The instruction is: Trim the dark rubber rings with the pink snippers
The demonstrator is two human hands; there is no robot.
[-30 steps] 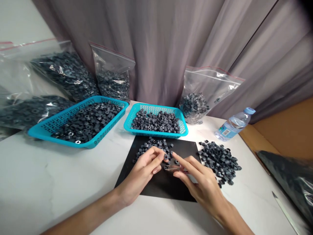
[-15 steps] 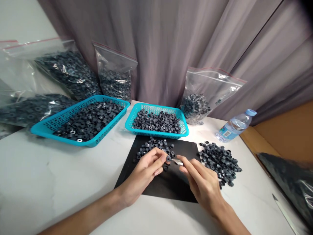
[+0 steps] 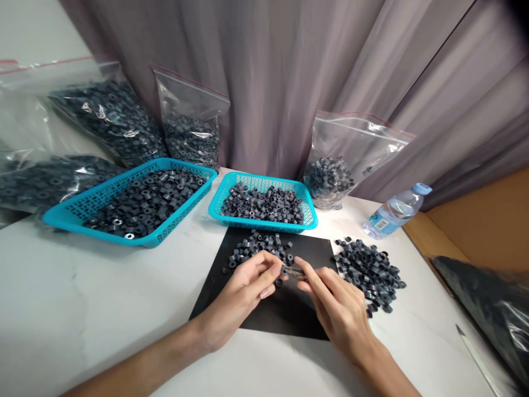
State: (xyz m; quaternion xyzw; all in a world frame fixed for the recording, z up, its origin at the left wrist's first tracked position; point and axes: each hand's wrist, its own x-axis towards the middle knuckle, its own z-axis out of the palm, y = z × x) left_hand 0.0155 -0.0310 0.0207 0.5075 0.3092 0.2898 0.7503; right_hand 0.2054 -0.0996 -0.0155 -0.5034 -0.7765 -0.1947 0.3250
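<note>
My left hand (image 3: 252, 284) pinches a small dark grey ring (image 3: 284, 270) between thumb and fingers, above a black mat (image 3: 285, 317). In my right hand (image 3: 336, 300) is a pair of slim metal tweezers (image 3: 294, 272), its tip pointing left at the ring. The tip is at or against the ring's hole; whether it goes inside I cannot tell. A heap of similar rings (image 3: 260, 242) lies on the mat just behind my left hand. To the right of my right hand, another pile of rings (image 3: 372, 270) rests on the white table.
Two blue baskets, the left one (image 3: 155, 238) and the middle one (image 3: 264, 225), hold many rings. Clear zip bags (image 3: 190, 132) of rings stand behind, with another bag (image 3: 330, 176) at right. A water bottle (image 3: 397, 209) and a pointed flat strip (image 3: 471, 353) are to the right.
The tweezers have turned slightly and their tip has moved in to the ring. My left hand keeps its pinch. The whole view has shifted a little.
</note>
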